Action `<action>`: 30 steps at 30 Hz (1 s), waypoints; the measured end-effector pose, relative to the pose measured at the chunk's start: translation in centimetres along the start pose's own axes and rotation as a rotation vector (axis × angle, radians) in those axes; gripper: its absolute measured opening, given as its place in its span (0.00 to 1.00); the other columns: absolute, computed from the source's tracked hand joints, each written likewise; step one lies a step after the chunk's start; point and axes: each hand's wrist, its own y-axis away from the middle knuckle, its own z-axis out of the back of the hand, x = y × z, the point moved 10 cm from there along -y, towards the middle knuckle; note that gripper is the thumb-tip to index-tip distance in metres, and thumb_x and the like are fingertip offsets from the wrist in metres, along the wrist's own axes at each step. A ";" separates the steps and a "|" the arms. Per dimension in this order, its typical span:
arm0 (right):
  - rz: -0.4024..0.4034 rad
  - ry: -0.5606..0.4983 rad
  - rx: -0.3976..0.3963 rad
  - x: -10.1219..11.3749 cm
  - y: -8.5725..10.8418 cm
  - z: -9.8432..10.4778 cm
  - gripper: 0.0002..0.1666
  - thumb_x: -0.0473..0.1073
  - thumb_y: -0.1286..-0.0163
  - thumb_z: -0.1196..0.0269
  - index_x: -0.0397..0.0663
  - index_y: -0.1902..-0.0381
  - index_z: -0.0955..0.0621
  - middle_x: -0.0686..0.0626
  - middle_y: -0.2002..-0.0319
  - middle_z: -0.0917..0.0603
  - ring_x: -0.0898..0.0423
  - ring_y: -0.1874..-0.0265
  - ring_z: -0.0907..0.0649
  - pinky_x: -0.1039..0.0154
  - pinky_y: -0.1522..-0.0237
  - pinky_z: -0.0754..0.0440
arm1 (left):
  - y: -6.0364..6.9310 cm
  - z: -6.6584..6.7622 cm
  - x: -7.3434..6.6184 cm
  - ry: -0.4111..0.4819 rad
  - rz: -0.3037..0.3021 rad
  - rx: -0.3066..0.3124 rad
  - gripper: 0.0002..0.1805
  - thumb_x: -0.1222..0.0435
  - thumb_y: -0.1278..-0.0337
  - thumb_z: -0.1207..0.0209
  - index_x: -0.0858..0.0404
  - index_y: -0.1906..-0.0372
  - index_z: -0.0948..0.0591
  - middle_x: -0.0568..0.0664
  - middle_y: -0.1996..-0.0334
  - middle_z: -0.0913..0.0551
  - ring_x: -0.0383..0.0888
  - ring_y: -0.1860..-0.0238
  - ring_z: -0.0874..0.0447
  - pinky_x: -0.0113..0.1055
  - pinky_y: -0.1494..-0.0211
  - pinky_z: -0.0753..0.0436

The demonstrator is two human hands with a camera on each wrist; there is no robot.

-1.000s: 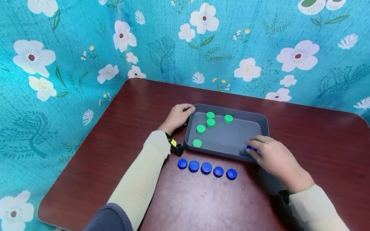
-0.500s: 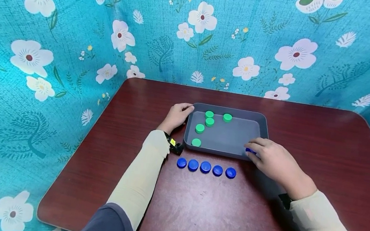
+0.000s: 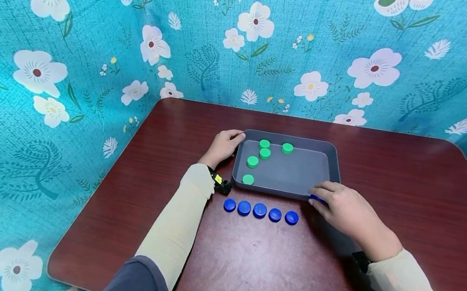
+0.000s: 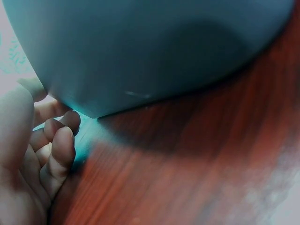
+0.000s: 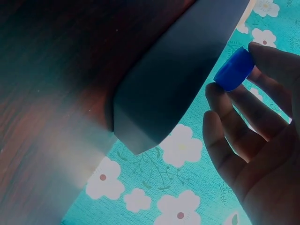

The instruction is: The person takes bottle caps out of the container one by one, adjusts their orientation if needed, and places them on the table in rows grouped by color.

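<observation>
Left hand (image 3: pixel 221 148): touching tray's (image 3: pixel 295 172) far left corner, grip unclear
Right hand (image 3: pixel 349 209): pinching one blue cap (image 5: pixel 234 70) near tray's near right corner
Desk (image 3: pixel 254 268): five blue caps (image 3: pixel 259 210) lying before tray
Tray: holding five green caps (image 3: pixel 264 154)

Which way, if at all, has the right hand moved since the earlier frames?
Yes: the right hand shifted slightly down the head image, judged against the row of blue caps.
</observation>
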 end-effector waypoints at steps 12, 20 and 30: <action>0.013 -0.012 0.002 0.7 0.8 -0.1 0.15 0.38 0.45 0.26 0.41 0.59 0.13 0.48 0.64 0.17 0.53 0.67 0.16 0.53 0.65 0.16 | 0.0 0.0 -0.1 0.005 0.002 0.002 0.25 0.45 0.31 0.48 0.51 0.37 0.22 0.45 0.49 0.19 0.42 0.66 0.20 0.39 0.67 0.18; 0.004 -0.003 0.022 0.7 1.1 -0.7 0.16 0.39 0.46 0.25 0.41 0.58 0.13 0.47 0.63 0.17 0.52 0.66 0.16 0.53 0.64 0.16 | 0.0 0.2 0.0 0.010 -0.001 -0.007 0.25 0.45 0.31 0.48 0.51 0.38 0.21 0.44 0.49 0.19 0.43 0.65 0.20 0.39 0.67 0.18; 0.033 -0.002 0.009 1.4 1.7 -0.8 0.17 0.38 0.47 0.25 0.40 0.59 0.13 0.48 0.65 0.18 0.54 0.68 0.16 0.54 0.65 0.16 | 0.2 0.1 -0.2 0.023 -0.003 -0.010 0.24 0.45 0.31 0.48 0.52 0.38 0.21 0.52 0.73 0.18 0.47 0.81 0.25 0.40 0.70 0.19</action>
